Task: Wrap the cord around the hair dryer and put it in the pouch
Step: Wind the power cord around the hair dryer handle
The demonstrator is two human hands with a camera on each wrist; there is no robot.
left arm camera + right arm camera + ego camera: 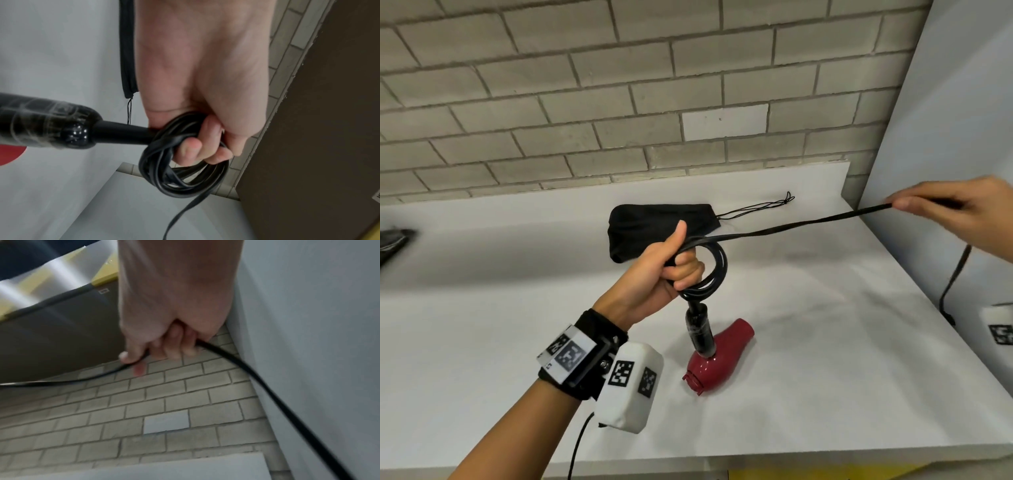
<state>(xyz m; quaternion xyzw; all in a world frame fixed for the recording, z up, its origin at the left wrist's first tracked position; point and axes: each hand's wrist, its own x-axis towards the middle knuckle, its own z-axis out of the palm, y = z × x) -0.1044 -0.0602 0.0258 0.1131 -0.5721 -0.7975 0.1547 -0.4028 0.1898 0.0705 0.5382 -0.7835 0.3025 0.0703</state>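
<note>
— Coiling first, it seems: our left hand (671, 267) is closed in a fist around a small bundle of loops in the cord (709, 270), thumb up, so the turns cannot spring apart.

— And the hair dryer (714, 356)? We hold it only by the cord. It hangs under the fist, the black handle pointing up toward twelve o'clock and the red body down at or just above the desk (825, 342); we cannot tell whether it touches.

— Why is our right hand (955, 212) so far out at three o'clock?

— To keep the free run taut. Its thumb and fingers (139, 368) pinch the cord, which stretches almost straight from the coil; the tail leaves the hand and drops past the desk's edge. A tight line lays the next loop flat, we judge.

— The pouch (654, 229)?

— Lying black and flat at twelve o'clock, beyond the fist, near the back wall, its drawstring (760, 207) trailing toward two o'clock. It lies well apart from the dryer, waiting.

— So we are mid-wrap?

— We think so: loops gathered at the handle's end, a long length left to take in.
</note>
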